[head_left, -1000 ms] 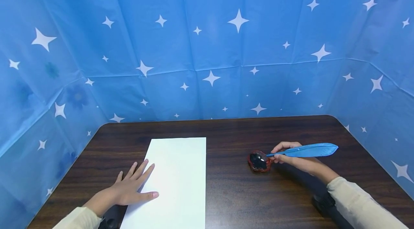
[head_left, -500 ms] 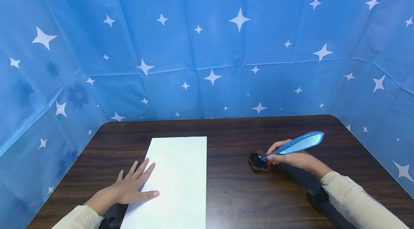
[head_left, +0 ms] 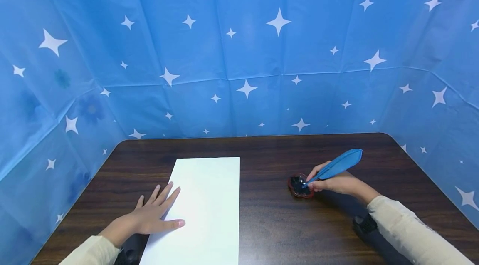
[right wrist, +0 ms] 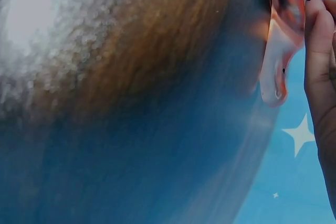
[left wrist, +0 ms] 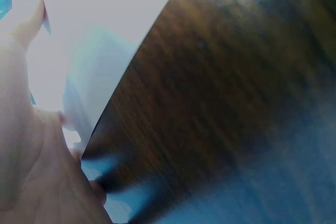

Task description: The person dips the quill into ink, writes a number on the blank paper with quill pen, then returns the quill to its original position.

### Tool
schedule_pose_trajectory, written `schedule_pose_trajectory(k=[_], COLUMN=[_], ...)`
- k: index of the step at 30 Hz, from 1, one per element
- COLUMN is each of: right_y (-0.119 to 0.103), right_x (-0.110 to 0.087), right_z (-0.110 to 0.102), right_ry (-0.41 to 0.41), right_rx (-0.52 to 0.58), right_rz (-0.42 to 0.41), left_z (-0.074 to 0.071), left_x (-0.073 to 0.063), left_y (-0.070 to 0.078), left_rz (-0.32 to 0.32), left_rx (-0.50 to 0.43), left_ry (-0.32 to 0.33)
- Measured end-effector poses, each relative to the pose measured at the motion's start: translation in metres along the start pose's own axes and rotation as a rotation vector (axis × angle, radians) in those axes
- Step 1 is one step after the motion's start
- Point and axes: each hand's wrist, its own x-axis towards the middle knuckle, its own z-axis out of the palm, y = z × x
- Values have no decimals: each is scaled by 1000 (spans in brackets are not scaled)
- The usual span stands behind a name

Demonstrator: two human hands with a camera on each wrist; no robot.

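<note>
In the head view my left hand (head_left: 147, 220) rests with spread fingers on the left edge of a blank white sheet of paper (head_left: 211, 211). The left wrist view shows that palm and thumb beside the sheet. Over on the right, my right hand (head_left: 338, 182) pinches a blue feather quill pen (head_left: 342, 162) near its lower end. The feather leans up and to the right. Its tip is down at a small reddish dish (head_left: 290, 189) with glossy black ink (head_left: 297, 182) inside. The right wrist view catches the dish's translucent side (right wrist: 278, 66) close to my fingertips (right wrist: 317, 19).
Both the paper and the dish lie on a dark brown wood-grain table (head_left: 262, 223) with rounded far corners. A blue cloth (head_left: 254, 48) with white stars hangs behind it and along both sides. Dark wrist devices sit beneath the pale sleeves (head_left: 411, 227).
My right hand has shifted slightly left, and the quill pen has swung from nearly level to a steeper slant, its feather end higher and further left. My left hand stays on the paper.
</note>
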Motion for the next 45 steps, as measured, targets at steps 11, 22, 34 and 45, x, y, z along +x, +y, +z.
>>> schedule_pose_trajectory(k=[11,22,34,45], right_y=[-4,-6,-11,-9], right_x=[0,3,4,6], right_z=[2,1,2,0], right_ry=[0,15,28,21], right_rx=[-52,-84,-143,-154], right_rz=[-11,34,9,-10], left_z=[1,1,2,3], left_x=[-1,2,-1,1], left_y=[1,2,3,0], left_rz=[-7,-6,-8,1], left_rx=[15,29,36,40], left_ry=[11,28,36,34])
